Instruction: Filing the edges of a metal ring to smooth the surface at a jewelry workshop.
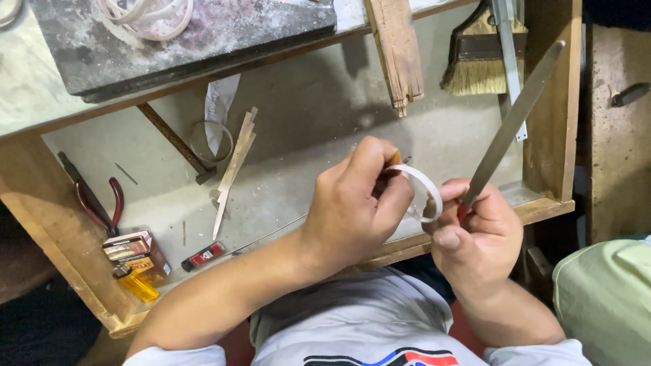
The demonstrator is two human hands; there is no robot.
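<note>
My left hand (356, 203) grips a thin white ring, a bangle (426, 186), by its near-left side, holding it tilted over the open wooden drawer (305, 135). My right hand (478, 237) is closed around the handle end of a long flat metal file (512, 118). The file slants up to the right, its blade away from the ring. The fingers of my right hand rest just beside the ring's right edge.
Inside the drawer lie red-handled pliers (102, 203), a small box (135, 252), a yellow lighter (135, 283), a red-and-black lighter (203, 256), thin wooden slivers (234, 166), a hammer (176, 142), a brush (478, 57) and another ring (210, 141). More white rings (146, 15) sit on a dark slab above.
</note>
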